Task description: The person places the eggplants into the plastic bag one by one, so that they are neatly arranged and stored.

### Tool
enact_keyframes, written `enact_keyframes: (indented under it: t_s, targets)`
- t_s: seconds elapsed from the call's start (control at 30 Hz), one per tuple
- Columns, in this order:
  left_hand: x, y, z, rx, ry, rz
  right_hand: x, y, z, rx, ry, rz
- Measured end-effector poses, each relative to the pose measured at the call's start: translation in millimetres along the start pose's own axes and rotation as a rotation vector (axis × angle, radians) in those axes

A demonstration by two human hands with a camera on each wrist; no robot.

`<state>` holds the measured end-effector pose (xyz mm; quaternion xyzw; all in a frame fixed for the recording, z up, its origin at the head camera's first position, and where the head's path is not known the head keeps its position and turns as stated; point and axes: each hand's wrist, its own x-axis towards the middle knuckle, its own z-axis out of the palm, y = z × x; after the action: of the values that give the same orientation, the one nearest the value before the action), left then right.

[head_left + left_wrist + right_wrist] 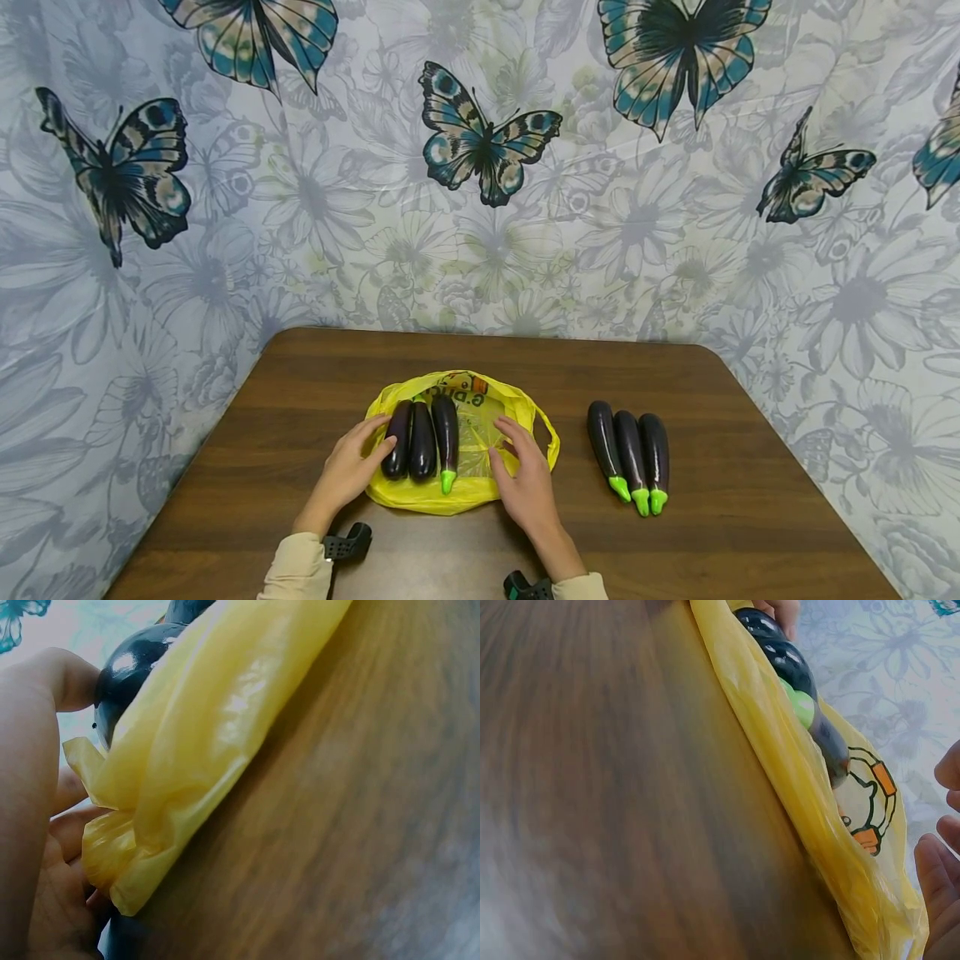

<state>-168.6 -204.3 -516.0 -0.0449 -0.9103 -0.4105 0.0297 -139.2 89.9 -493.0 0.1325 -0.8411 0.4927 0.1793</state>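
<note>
A loose-fingered left hand (351, 467) touches a long, glossy dark-purple eggplant (401, 429) inside a yellow plastic bag (442, 504); across a gap, the relaxed right hand (527, 487), gripping nothing, hovers by its right rim.

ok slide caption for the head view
Left hand and right hand flank a bag: three eggplants inside, three more outside.

We've got three glossy dark eggplants (422, 442) side by side in open yellow bag (442, 502), three more eggplants (628, 450) right of it, green tips (641, 502) toward us.
</note>
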Motion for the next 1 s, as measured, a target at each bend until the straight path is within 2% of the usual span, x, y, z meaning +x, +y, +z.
enact_keyframes:
  t_s: [0.33, 0.77, 1.0]
  targets:
    - [-0.7, 0.8, -1.1, -0.006, 0.003, 0.012, -0.6, 3.4, -6.4, -0.02, 0.037, -0.032]
    - [-0.5, 1.5, -0.6, -0.005, 0.01, 0.019, -0.8, 7.0, -8.4, -0.051, 0.039, -0.011]
    - [-0.9, 3.5, -1.3, -0.004, 0.003, 0.002, -0.6, 7.6, -11.3, -0.068, 0.057, -0.041]
